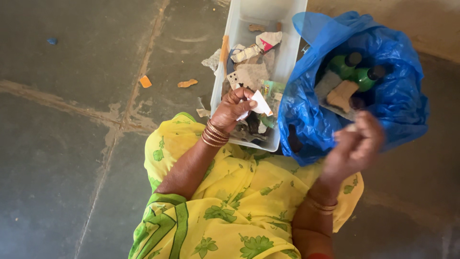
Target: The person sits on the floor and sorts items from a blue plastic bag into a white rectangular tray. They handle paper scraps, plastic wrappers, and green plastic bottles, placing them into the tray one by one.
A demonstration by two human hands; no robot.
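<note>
two hands raised: left hand (233, 108) pinching a white paper scrap (261, 104), right hand (355, 142) blurred, grip unclear.

bag (397, 96): glossy blue plastic | bin (287, 52): smooth pale plastic | scrap (261, 103): white paper | floor (57, 144): rough stone

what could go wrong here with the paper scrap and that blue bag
The left hand pinches a small white paper scrap only at one edge over the white bin, so it might slip back into the litter. The blue bag has a soft, sagging mouth that may fold shut or let the green bottles roll out. The right hand is blurred, so its grip is unclear.
</note>
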